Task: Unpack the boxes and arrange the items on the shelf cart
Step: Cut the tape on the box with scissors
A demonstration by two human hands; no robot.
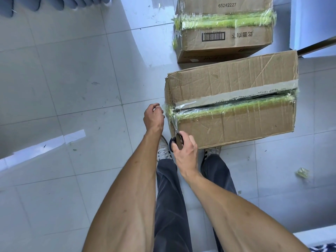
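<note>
**A:** Where's the box being opened?

**B:** The nearer cardboard box (232,99) sits on the tiled floor (72,88), just ahead of and beyond the right hand (185,151), touching the person's shoes at its near edge. Its top seam is already slit along most of its length, with greenish stretched tape (232,108) and a grey tape strip beside the gap.

**A:** What is the right hand doing?

**B:** Its fingers are curled round the dark handles of a pair of scissors (177,137). The blades point up and away from the hand, along the box's near left corner where the tape wraps down the side.

**A:** And the left hand?

**B:** The left hand (153,116) is just left of that same corner, level with the seam's end. Its fingers are curled in, seemingly pinching a bit of clear tape at the corner, but the back of the hand hides the fingertips, so I cannot tell for sure whether it holds anything.

**A:** Anything else beyond the hands?

**B:** A second cardboard box (225,30) stands farther off, beyond the first one, still sealed with the same greenish tape, with a barcode label and the printed number 65242227 on top. Off to the right of the right hand, well apart from it, a crumpled scrap of tape (302,172) lies on the floor. Below the hands are dark trousers and grey sneakers.
</note>
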